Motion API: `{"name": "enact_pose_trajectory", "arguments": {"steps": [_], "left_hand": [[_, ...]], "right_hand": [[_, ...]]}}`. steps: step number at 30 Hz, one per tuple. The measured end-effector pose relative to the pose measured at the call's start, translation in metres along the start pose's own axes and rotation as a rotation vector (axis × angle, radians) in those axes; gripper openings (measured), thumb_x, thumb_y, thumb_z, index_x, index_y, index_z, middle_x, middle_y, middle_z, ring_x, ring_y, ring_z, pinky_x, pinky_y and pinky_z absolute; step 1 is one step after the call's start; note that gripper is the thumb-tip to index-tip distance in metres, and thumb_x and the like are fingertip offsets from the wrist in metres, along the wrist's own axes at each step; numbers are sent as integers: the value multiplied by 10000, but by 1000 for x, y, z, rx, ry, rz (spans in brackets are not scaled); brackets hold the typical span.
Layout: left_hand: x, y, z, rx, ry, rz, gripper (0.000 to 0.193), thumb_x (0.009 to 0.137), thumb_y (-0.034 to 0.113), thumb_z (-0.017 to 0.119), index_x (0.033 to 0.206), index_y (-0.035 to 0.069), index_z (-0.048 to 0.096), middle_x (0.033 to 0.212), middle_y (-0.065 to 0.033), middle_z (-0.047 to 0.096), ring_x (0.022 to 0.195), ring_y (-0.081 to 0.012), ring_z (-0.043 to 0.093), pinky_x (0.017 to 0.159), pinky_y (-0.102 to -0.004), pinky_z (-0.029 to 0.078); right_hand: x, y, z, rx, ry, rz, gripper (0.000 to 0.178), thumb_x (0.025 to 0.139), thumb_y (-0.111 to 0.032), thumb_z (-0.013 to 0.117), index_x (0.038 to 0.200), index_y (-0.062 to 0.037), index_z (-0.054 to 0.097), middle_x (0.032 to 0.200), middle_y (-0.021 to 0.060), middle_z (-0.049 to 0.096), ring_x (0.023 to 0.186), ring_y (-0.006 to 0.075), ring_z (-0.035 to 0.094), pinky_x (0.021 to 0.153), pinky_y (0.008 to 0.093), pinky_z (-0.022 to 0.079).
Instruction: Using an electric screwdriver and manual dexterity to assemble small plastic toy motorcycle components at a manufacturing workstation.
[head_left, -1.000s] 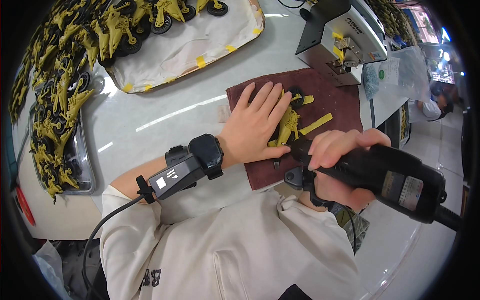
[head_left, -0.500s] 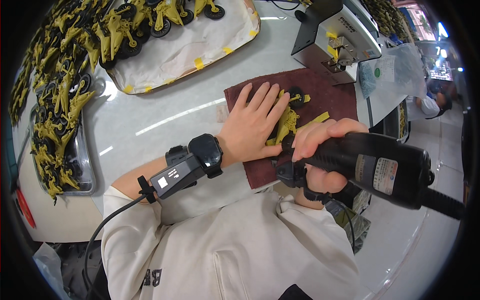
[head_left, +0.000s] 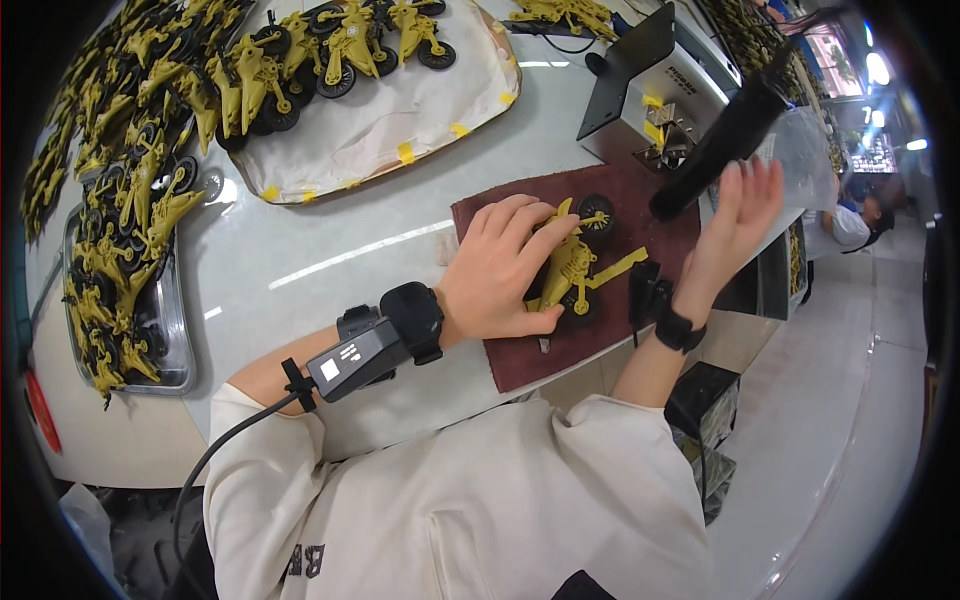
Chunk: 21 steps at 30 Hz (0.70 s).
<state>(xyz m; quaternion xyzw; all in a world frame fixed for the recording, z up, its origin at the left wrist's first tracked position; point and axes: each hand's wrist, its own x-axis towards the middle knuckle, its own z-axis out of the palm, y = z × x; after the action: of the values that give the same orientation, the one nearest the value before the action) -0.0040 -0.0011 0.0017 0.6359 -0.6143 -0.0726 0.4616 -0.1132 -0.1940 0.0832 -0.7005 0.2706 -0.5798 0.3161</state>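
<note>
A yellow toy motorcycle (head_left: 568, 262) with black wheels lies on a maroon cloth (head_left: 520, 361). My left hand (head_left: 508, 262) grips it from its left side, thumb near the lower wheel and fingers curled over the upper part; the palm hides some of the body. My right hand (head_left: 735, 215) is raised at the cloth's right edge, fingers up and apart, holding nothing. Just above and left of it, a black electric screwdriver (head_left: 722, 143) tilts in the air, its tip toward the cloth. A yellow strip-like part (head_left: 620, 268) sticks out beside the motorcycle.
Behind the cloth stands a grey-and-black box-shaped machine (head_left: 655, 100). A paper-lined tray (head_left: 400, 150) with several toy motorcycles is at the back, and a metal tray (head_left: 180, 350) with more at the left. Many others are heaped at far left. A person (head_left: 850, 228) is at far right.
My right hand has let go of the screwdriver, which has moved up and away toward the machine. My left hand's flat, spread fingers have curled around the toy motorcycle.
</note>
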Motion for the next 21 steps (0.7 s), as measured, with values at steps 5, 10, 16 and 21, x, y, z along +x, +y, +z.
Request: {"name": "enact_pose_trajectory", "arguments": {"steps": [5, 10, 16, 21], "left_hand": [[1, -2, 0, -117, 131, 78, 789, 533, 299, 718, 1234, 45, 457, 1148, -150, 460, 1097, -352, 424, 924, -436, 354], [4, 1, -4, -116, 126, 83, 787, 546, 302, 730, 1228, 16, 461, 1148, -160, 471, 1071, -354, 445, 927, -439, 361], [3, 0, -4, -111, 157, 93, 792, 575, 320, 747, 1233, -12, 457, 1162, -175, 476, 1064, -359, 457, 935, -447, 359], [5, -2, -5, -113, 182, 92, 809, 574, 328, 756, 1242, -12, 453, 1159, -180, 479, 1063, -361, 461, 926, -444, 367]], "right_hand": [[-42, -53, -9, 26, -597, 353, 310, 827, -47, 613, 1108, 23, 500, 910, 93, 601, 803, 131, 607, 717, 236, 474], [-61, -30, -2, 40, -462, 449, 205, 824, -84, 647, 977, 2, 540, 775, 45, 582, 630, 75, 571, 566, 209, 465], [-59, -18, -12, 118, -708, 797, 186, 888, -211, 581, 935, -31, 574, 806, 1, 591, 667, 47, 559, 553, 182, 440], [-66, -15, 3, 264, -622, 790, 184, 891, -209, 575, 952, -35, 583, 838, -22, 596, 740, 34, 557, 606, 169, 443]]}}
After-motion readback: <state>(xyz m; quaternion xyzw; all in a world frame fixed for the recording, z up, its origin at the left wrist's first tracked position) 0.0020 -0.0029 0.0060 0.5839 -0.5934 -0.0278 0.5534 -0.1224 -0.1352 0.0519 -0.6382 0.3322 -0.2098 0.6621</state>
